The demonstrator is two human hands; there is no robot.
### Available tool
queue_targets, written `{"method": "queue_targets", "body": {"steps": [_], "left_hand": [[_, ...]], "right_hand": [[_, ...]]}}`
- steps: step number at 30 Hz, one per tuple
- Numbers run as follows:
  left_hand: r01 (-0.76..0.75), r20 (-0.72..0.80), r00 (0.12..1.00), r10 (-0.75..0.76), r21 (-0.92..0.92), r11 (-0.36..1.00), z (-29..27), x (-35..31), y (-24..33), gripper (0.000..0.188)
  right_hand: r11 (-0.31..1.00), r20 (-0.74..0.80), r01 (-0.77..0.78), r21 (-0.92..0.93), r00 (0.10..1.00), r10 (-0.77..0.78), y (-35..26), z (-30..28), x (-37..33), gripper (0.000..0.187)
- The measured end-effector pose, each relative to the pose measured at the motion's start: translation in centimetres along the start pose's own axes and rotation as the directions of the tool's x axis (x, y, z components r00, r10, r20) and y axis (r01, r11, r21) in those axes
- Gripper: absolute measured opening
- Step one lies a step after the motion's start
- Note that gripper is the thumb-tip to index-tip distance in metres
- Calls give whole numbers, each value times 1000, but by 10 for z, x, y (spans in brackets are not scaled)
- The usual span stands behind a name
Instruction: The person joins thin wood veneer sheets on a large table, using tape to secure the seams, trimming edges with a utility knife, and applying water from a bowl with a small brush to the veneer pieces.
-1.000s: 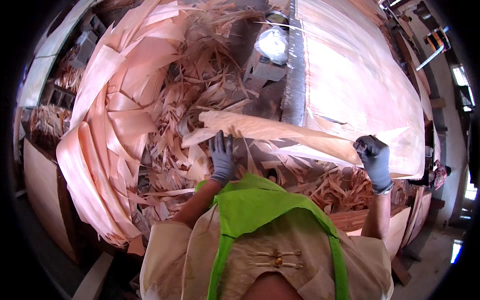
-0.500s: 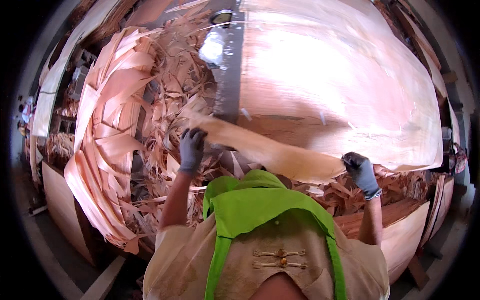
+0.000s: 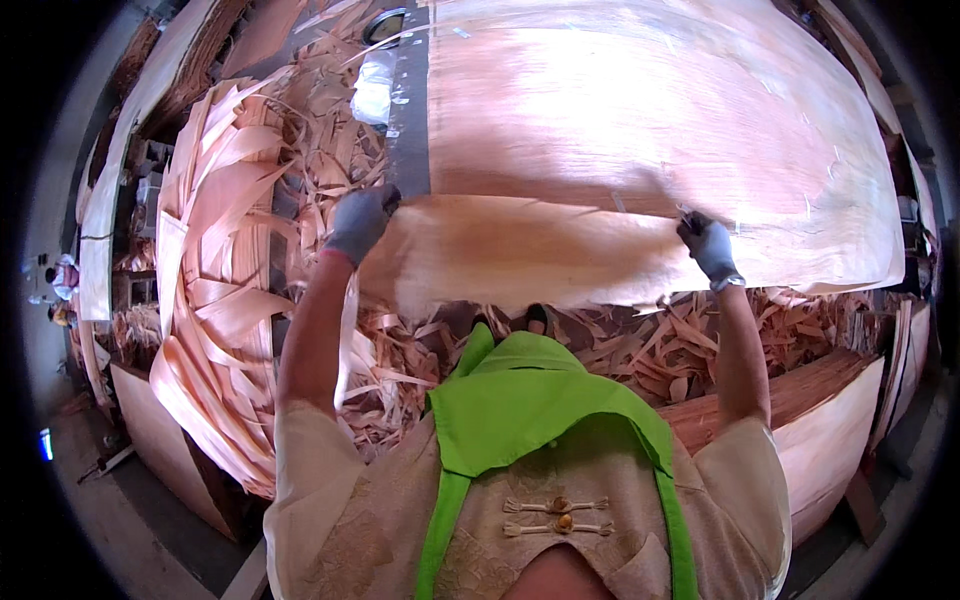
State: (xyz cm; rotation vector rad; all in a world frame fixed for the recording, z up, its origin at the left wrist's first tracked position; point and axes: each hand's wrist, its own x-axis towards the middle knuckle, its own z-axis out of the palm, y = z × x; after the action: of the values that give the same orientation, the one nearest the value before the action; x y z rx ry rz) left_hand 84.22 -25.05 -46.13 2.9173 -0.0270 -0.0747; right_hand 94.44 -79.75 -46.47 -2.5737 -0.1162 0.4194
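Observation:
A strip of thin wood veneer (image 3: 530,250) is stretched between my two gloved hands, its ragged lower edge hanging toward me. My left hand (image 3: 362,222), in a grey glove, pinches the strip's left upper corner. At the other end my right hand (image 3: 706,246), in a grey glove with dark fingertips, grips the upper edge. Just beyond lies a large veneer sheet (image 3: 640,120) on the worktable, and the strip's upper edge runs along its near edge. Bits of white tape (image 3: 618,201) show on the sheet.
A tall heap of veneer strips (image 3: 225,260) and loose scraps (image 3: 330,150) fill the left side. A white bundle (image 3: 374,88) and a round dark-rimmed object (image 3: 385,27) sit by the table's dark edge (image 3: 409,130). Stacked veneer (image 3: 800,400) stands near right.
Both hands have moved away from me, the left one farther. The strip has swung from slanting to nearly level and now meets the large sheet's near edge with its broad face showing.

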Motion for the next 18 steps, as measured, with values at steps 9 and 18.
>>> {"method": "queue_targets", "body": {"steps": [9,18], "left_hand": [[165,-446,895,-8,315,935,51,46,24,38],[1,-170,985,-6,-29,1000,111,-32,124,64]], "right_hand": [[983,-91,106,-150,989,-121,-12,47,68,28],[967,-229,107,-229,960,-161,-5,42,91,27]]}}
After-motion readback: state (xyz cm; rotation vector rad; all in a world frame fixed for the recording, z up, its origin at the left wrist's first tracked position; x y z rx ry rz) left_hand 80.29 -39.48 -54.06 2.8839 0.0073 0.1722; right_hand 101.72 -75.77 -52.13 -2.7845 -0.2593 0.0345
